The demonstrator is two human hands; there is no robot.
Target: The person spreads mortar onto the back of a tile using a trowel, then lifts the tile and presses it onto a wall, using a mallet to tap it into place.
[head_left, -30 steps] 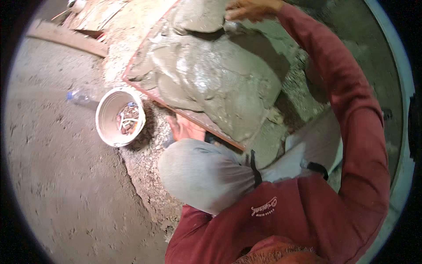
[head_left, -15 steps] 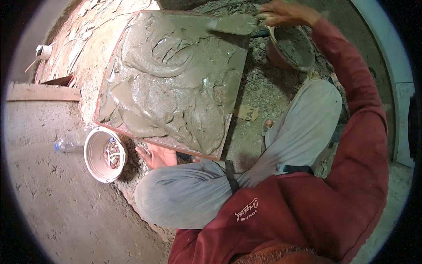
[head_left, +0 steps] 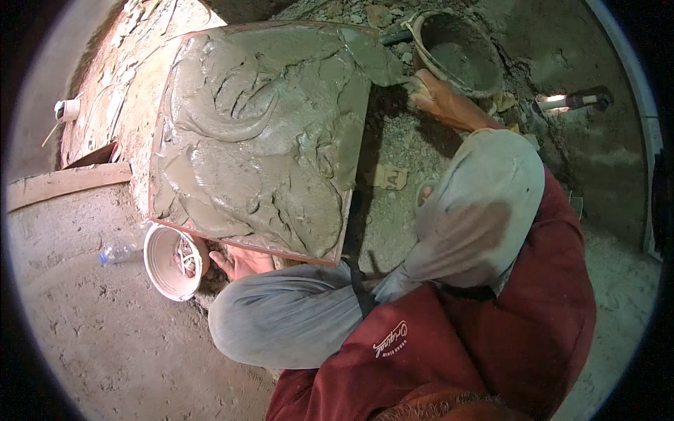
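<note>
A square red-edged board (head_left: pixel 341 231) carries a thick, uneven layer of wet grey mortar (head_left: pixel 246 140). My left hand (head_left: pixel 241 263) is palm up at its near edge, partly beneath it, with fingers stretched out. My right hand (head_left: pixel 444 98), beside the board's far right corner, is closed on the handle of a trowel (head_left: pixel 375 63), whose mortar-covered blade overlaps the mortar at that corner. A bucket of grey mix (head_left: pixel 456 59) stands just beyond my right hand.
A white bucket with debris (head_left: pixel 175 263) sits at the near left, beside a clear bottle (head_left: pixel 123 254). A plank (head_left: pixel 67 186) lies at left. A pipe stub (head_left: pixel 572 102) lies by the right wall. My crossed legs (head_left: pixel 281 316) are below the board.
My right hand and the trowel have moved down and closer to the board's right side. The view has shifted, showing more of the right wall. My left hand stays beneath the board's edge.
</note>
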